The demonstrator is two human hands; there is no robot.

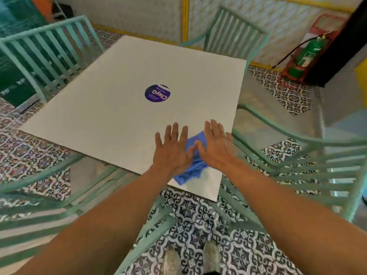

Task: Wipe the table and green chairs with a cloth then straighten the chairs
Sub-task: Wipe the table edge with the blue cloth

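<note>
A white square table (pixel 111 108) stands in the middle with a round purple sticker (pixel 157 93) near its centre. A blue cloth (pixel 193 163) lies on the table's near corner. My left hand (pixel 172 150) and my right hand (pixel 215 144) press flat on the cloth side by side, fingers straight and spread. Green slatted chairs surround the table: one at the far left (pixel 45 54), one at the far right (pixel 234 34), one at the near right (pixel 309 155) and one at the near left (pixel 45 213).
The floor is patterned tile (pixel 198 219). A green fire extinguisher in a red stand (pixel 305 54) sits by the wall at the right, next to a dark panel. My shoes show at the bottom edge.
</note>
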